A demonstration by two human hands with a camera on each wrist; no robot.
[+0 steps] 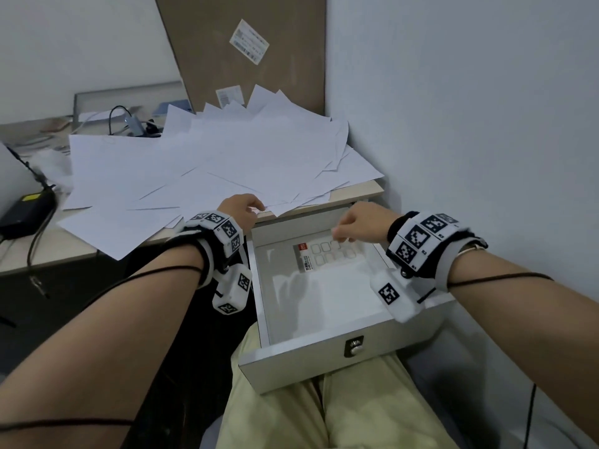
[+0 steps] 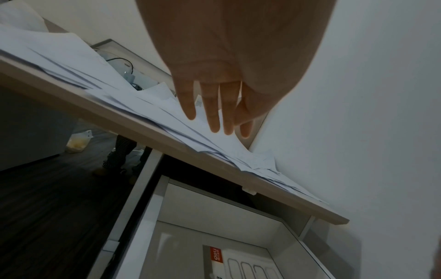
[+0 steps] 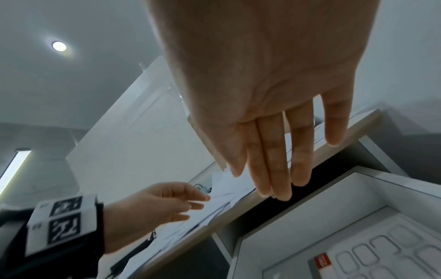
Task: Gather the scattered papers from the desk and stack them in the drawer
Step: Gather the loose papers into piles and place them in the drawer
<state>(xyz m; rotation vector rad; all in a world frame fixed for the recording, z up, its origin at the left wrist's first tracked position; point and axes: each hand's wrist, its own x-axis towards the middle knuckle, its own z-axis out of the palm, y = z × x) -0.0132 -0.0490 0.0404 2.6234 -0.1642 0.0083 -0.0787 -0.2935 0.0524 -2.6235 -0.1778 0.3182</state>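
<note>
I have both hands up at the front edge of the table point(image 1: 356, 189), over the open drawer point(image 1: 291, 361). The papers point(image 1: 210, 163) lie fanned across the table top, nothing gathered yet, with several corners hanging over the front edge. None are in the drawer, which holds only a flat packet point(image 1: 327, 254) at its back.

My left hand point(image 1: 241, 210) is the nearer one: its fingers point(image 2: 213, 113) are straight and slightly apart, tips just at the overhanging sheets, which spread away from it towards 12 and 10 o'clock. I cannot tell whether they press the paper or hover just above it.

My right hand point(image 1: 359, 222) hangs above the drawer's back, at 3 o'clock of the left hand, fingers point(image 3: 274, 160) loose and almost together, holding nothing. The papers lie at 11 o'clock of it, just beyond the edge.

I judge that the sweep should run inward from the far left sheets.
</note>
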